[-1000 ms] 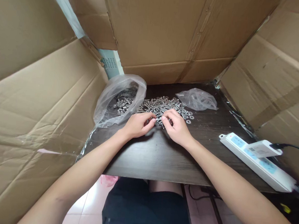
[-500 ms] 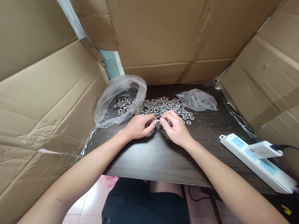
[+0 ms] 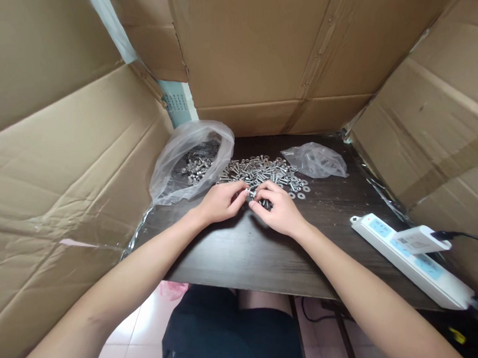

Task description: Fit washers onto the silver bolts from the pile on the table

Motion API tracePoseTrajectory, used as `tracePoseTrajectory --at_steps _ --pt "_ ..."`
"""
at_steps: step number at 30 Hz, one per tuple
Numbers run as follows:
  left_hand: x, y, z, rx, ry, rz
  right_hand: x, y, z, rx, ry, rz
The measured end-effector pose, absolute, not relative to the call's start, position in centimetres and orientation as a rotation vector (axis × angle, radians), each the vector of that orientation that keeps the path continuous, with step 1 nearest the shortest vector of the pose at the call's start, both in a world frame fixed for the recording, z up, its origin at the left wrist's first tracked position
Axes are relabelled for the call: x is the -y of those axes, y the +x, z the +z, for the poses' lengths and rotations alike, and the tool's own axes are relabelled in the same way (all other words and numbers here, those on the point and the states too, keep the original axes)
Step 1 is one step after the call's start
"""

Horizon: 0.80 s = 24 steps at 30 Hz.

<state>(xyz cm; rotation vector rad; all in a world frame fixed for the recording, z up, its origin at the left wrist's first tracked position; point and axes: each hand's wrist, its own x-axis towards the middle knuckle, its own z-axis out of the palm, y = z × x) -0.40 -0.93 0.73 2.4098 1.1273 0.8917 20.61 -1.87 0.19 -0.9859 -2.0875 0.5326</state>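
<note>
My left hand (image 3: 223, 202) is closed in a pinch on a small silver bolt (image 3: 251, 193), which points to the right; the fingertips hide its left part. My right hand (image 3: 280, 209) is at the bolt's free end, its thumb lowered away from its curled fingers, leaving a gap between them. Whether a fingertip still touches the bolt is hard to make out. Just beyond both hands lies a loose heap of bolts, nuts and washers (image 3: 260, 169), and a few dark-looking pieces show under the right hand.
A clear plastic bag (image 3: 165, 167) holding more bolts stands open at left. Another plastic bag (image 3: 319, 160) lies crumpled behind right. A white power strip (image 3: 406, 264) with a plugged-in adapter (image 3: 420, 239) runs along the right edge. Cardboard walls (image 3: 266, 49) enclose the dark table (image 3: 257, 263).
My right thumb has moved down and apart from the fingers, which were pinched at the bolt's end. The left hand keeps its pinch in about the same place.
</note>
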Motion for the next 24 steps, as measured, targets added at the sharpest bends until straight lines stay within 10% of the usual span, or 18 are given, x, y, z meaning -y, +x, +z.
tracePoseTrajectory --at_steps 24 --pt "0.67 -0.23 0.49 -1.109 2.437 0.857 1.46 20.8 0.41 2.074 -1.009 0.525"
